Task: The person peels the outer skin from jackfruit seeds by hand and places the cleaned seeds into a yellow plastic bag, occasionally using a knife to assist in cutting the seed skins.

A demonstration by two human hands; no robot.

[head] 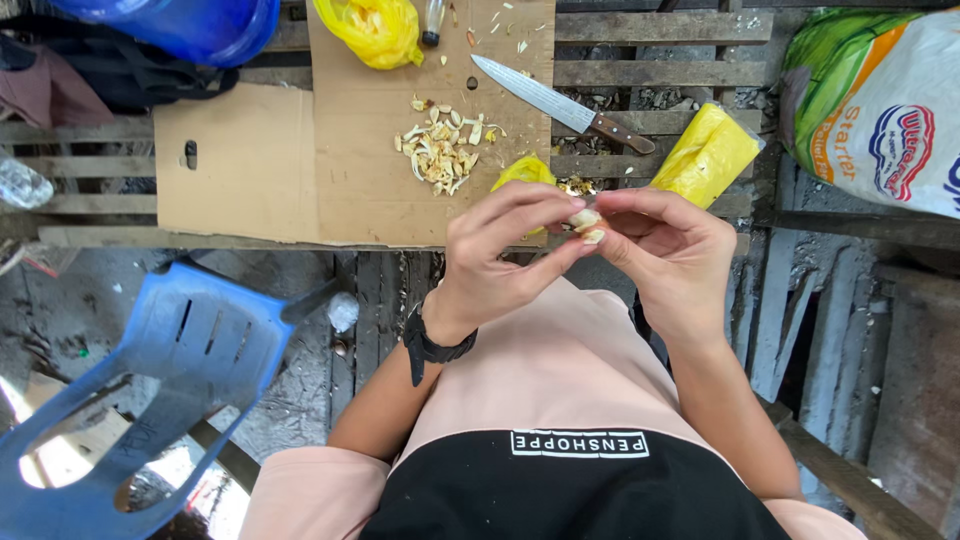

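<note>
My left hand (505, 250) and my right hand (668, 250) meet in front of me, fingertips pinched together on a small pale garlic clove (585, 222). Both hands hold it just above the near edge of a flat cardboard sheet (250, 170). A pile of garlic peels (440, 145) lies on the cardboard beyond my left hand. A kitchen knife (560, 103) with a brown handle rests past the peels, blade pointing up-left. A black watch is on my left wrist.
Yellow plastic bags lie at the top (375, 30), at the right (705, 155) and behind my fingers (525, 172). A slatted wooden bench (660, 25) carries everything. A blue plastic chair (150, 390) lies at lower left. A printed sack (880, 105) stands at right, a blue tub (190, 25) at top left.
</note>
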